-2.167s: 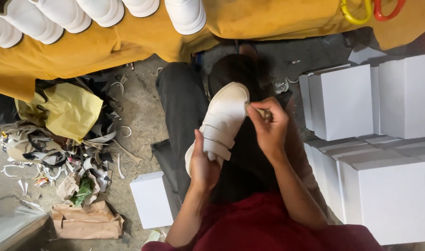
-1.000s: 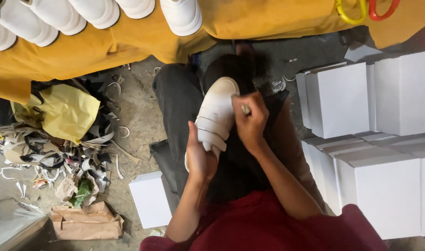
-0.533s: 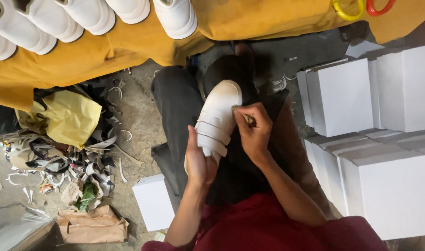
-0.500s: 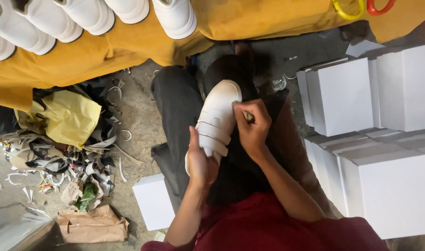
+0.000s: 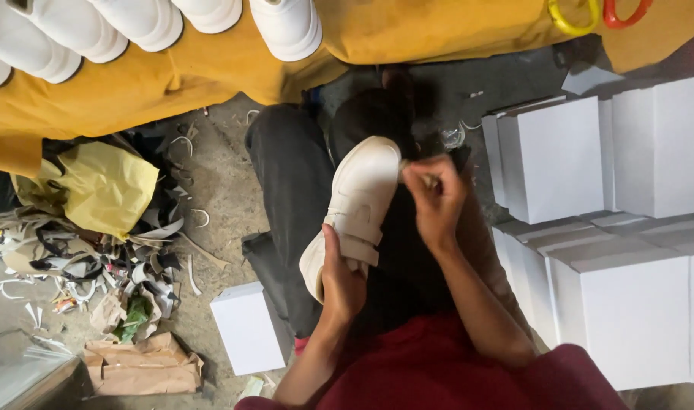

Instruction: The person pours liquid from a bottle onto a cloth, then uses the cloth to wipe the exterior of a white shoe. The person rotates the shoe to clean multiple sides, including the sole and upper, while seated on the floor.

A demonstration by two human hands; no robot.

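Note:
A white strap shoe (image 5: 358, 199) lies toe-up on my lap, over dark trousers (image 5: 286, 190). My left hand (image 5: 341, 281) grips its heel end from below, thumb along the side. My right hand (image 5: 436, 199) is closed around a small tan object, pinched between the fingers and pressed against the shoe's right edge near the toe. What that small object is cannot be told.
Stacked white boxes (image 5: 597, 220) rise at my right; one white box (image 5: 248, 326) sits on the floor by my left leg. A yellow-covered table (image 5: 172, 83) with white shoes (image 5: 290, 26) is ahead. Scrap pile and yellow paper (image 5: 107, 186) lie left.
My right hand has slid from the middle of the shoe's side up toward the toe. The shoe has tipped slightly and my left hand has shifted down around the heel.

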